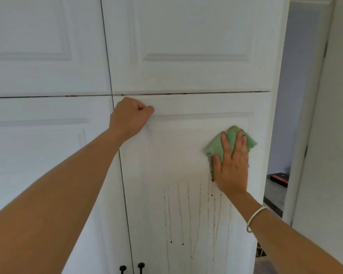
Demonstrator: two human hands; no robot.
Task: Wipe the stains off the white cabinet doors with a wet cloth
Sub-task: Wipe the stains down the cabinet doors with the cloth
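Fuzzy green cloth under my right hand; door smooth, painted white, faint sheen; matt black knobs far below.

Soft even daylight, mild blur throughout — wide-angle bowing at edges

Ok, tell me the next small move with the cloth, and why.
Probably drag the green cloth straight down the door. The right hand presses it flat, and brown drip streaks run down just below it, not yet wiped. The left hand rests as a fist near the door's top corner.
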